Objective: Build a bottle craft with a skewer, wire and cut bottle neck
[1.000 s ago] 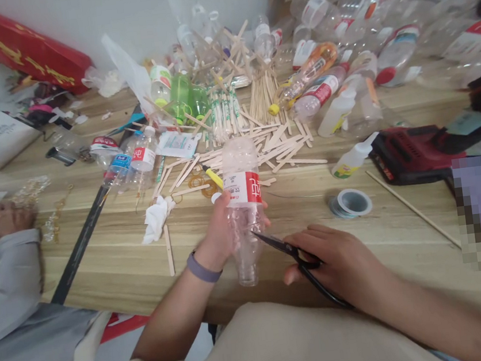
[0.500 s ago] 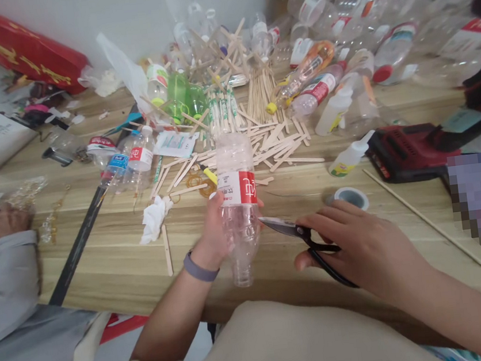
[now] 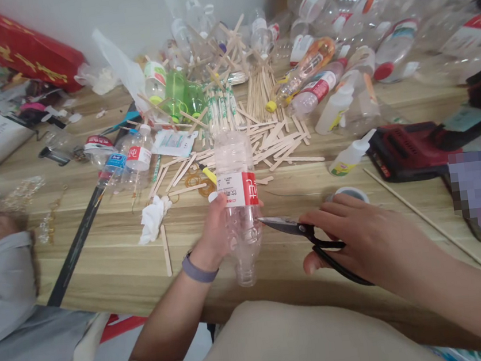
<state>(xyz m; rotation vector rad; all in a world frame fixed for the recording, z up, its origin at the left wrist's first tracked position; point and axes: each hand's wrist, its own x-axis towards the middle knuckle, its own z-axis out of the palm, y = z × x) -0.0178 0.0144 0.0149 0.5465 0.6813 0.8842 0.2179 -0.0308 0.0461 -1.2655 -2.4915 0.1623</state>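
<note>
My left hand [image 3: 215, 230] is closed around a clear plastic bottle [image 3: 242, 226] with a red and white label. The bottle's neck points toward me and carries no cap. In my right hand [image 3: 354, 231] is a pair of scissors [image 3: 287, 227] with black handles. Their blade tip meets the bottle's right side just below the label; whether it has pierced the plastic I cannot tell. A roll of tape [image 3: 352, 195] lies just behind my right hand.
Loose craft sticks [image 3: 280, 147] lie behind the bottle. Several empty bottles crowd the back right. A glue bottle [image 3: 350, 155], a red and black power tool [image 3: 411, 152] and a thin wooden stick [image 3: 422, 217] are on the right. Another person's sleeve [image 3: 11, 270] is at far left.
My right hand has shifted slightly right, and the scissor handles look a little further apart. The bottle has turned slightly in my left hand, with the blade tip still at its side.
</note>
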